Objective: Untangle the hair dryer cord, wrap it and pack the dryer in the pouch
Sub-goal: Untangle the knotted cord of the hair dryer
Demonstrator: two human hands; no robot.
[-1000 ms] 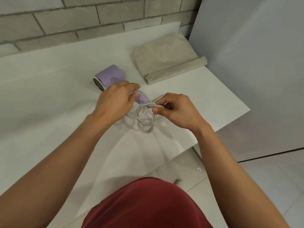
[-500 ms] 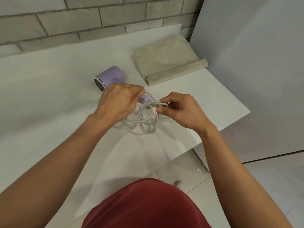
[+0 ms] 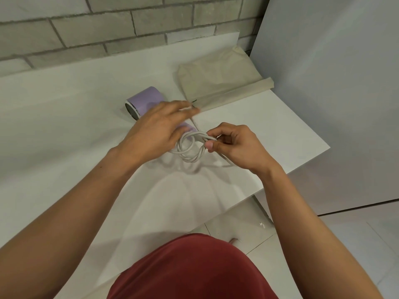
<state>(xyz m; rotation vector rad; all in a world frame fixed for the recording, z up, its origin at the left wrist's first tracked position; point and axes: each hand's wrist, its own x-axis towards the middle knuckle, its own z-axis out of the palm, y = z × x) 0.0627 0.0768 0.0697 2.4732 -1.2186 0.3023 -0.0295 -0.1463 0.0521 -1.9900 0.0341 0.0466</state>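
The pale cord [image 3: 187,156] lies looped in a small coil on the white desk [image 3: 64,130] near its right edge. The right hand [image 3: 235,145] holds it where the loops meet, its grip pinching the strands between thumb and curled fingers. Just behind the coil, the purple hair dryer [image 3: 146,100] lies on its side toward the middle of the desk, with the left hand [image 3: 155,130] over its handle, grip spread and fingers stretched and blurred, contact unclear. The beige pouch [image 3: 220,80] lies flat at the back right corner, near the brick wall [image 3: 108,29] and a white panel [image 3: 334,83].
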